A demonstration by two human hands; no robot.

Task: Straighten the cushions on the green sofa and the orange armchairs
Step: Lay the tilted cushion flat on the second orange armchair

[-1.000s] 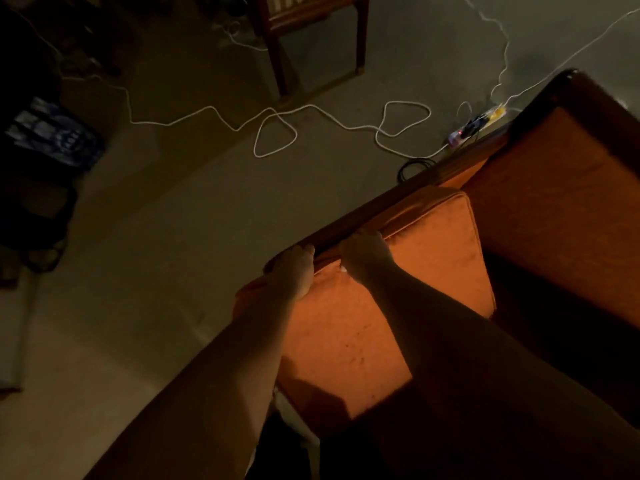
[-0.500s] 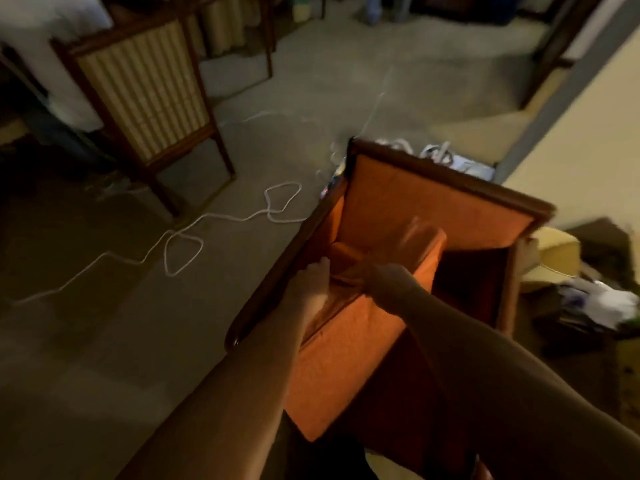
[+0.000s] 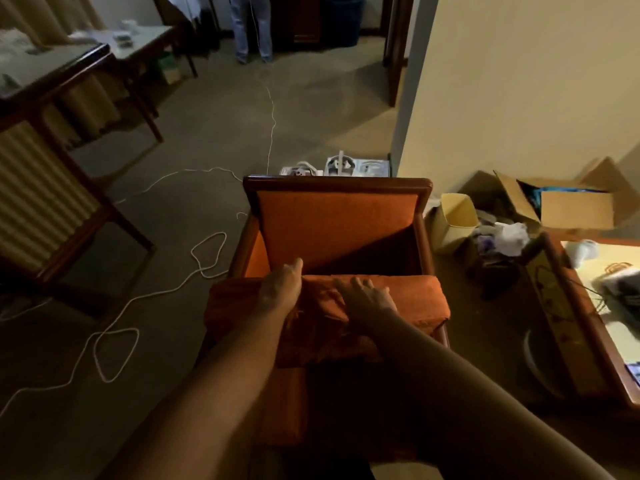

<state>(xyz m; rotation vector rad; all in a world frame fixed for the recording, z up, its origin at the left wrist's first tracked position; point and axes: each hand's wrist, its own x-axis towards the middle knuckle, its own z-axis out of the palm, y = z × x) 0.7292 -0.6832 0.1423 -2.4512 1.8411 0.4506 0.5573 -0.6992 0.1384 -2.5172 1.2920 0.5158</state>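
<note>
An orange armchair (image 3: 337, 216) with a dark wooden frame stands in front of me, its backrest facing me. Its loose orange seat cushion (image 3: 415, 296) lies across the front of the seat, rumpled in the middle, with the left end sticking out past the armrest. My left hand (image 3: 282, 285) grips the cushion's far edge near the left armrest, thumb up. My right hand (image 3: 367, 299) rests flat on top of the cushion with fingers spread, on bunched fabric. The seat well behind the cushion is in deep shadow.
A white cable (image 3: 114, 344) loops over the carpet on the left. A striped wooden chair (image 3: 45, 209) stands at left. At right are a yellow bin (image 3: 453, 216), an open cardboard box (image 3: 571, 206) and a table (image 3: 588, 306). A person's legs (image 3: 251, 26) stand far back.
My view has swung up from the floor to face the armchair. The cushion has come from upright against the left armrest to lying across the seat front. My right hand has flattened onto it.
</note>
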